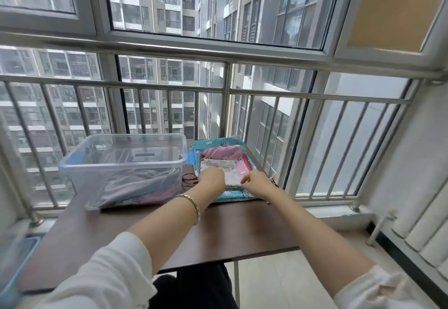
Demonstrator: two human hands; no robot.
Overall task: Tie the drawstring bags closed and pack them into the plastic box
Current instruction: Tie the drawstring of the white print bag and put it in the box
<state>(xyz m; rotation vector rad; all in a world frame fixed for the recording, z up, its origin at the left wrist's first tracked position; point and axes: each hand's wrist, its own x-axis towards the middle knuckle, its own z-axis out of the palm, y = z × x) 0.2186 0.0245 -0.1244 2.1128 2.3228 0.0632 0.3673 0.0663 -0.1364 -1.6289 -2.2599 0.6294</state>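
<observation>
small cream printed bag (230,169) atop a pink bag (225,152) and turquoise bag (213,144)

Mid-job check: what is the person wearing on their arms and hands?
The left sleeve and right sleeve are white, loose fabric, ending near the elbows. A thin metallic bracelet circles the left wrist. Left hand and right hand wear no gloves.

No legible text, number, brand or sign is found. A rectangular label (144,154) is seen through the clear plastic box (80,178), but it is too blurred to be read. The prints on the stacked drawstring bags (228,153) are made out only as small cartoon figures, and no lettering can be resolved on them.
</observation>
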